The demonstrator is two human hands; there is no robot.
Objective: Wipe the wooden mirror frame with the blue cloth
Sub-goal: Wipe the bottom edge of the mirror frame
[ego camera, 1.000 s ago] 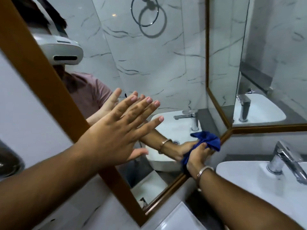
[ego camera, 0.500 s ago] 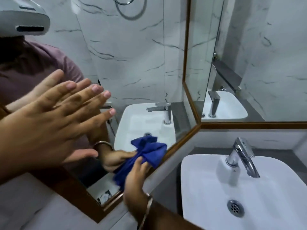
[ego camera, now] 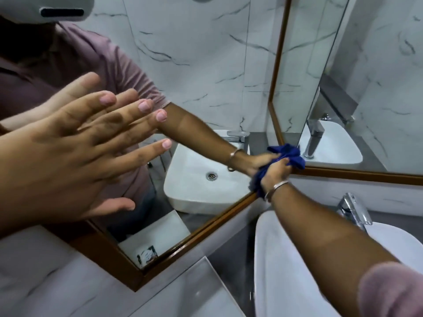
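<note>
The right hand [ego camera: 273, 172] grips a bunched blue cloth [ego camera: 287, 154], pressing it against the corner where two runs of the wooden mirror frame [ego camera: 219, 216] meet. The left hand [ego camera: 75, 152] lies open and flat, fingers spread, against the mirror glass. The frame's lower rail slants down-left from the cloth, above a white basin [ego camera: 286, 271].

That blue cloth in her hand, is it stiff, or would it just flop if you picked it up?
Probably floppy: the blue cloth is bunched into soft folds in the right hand, with a loose end hanging below the wrist. It looks light, since a loose grip holds it. Pushed along the wooden frame, it would likely crumple rather than slide flat.
</note>
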